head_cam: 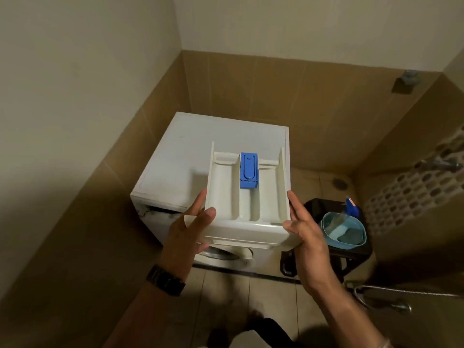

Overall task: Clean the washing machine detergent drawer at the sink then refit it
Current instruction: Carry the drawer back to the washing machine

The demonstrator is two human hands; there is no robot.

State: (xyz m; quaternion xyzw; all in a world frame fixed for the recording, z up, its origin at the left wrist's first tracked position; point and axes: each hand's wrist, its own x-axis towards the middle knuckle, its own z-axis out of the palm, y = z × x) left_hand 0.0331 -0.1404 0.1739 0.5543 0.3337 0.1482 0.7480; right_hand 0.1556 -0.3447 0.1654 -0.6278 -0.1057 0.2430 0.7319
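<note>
**Drawer held clear of the washer, slot open at left**

The drawer (247, 197) is held level at the centre of the frame, out of the washer (175, 156), by both hands. The left hand (187, 231) is clasped on its near left corner, thumb over the front panel and fingers along the side wall; the right hand (305, 231) is clasped on the near right corner in the same way. A blue insert (248, 170) is seated in the middle compartment. The empty slot (160, 212) is seen as a dark gap left of centre.

Whether cleaning is done cannot be told; no sink is in view. For refitting, the drawer is best kept level, its rear rails lined up squarely with the slot, and pushed straight in. The blue insert should be checked as fully seated, lest it catch on the way in. A basin (343, 231) is seen on a stool (324, 254) at right
</note>
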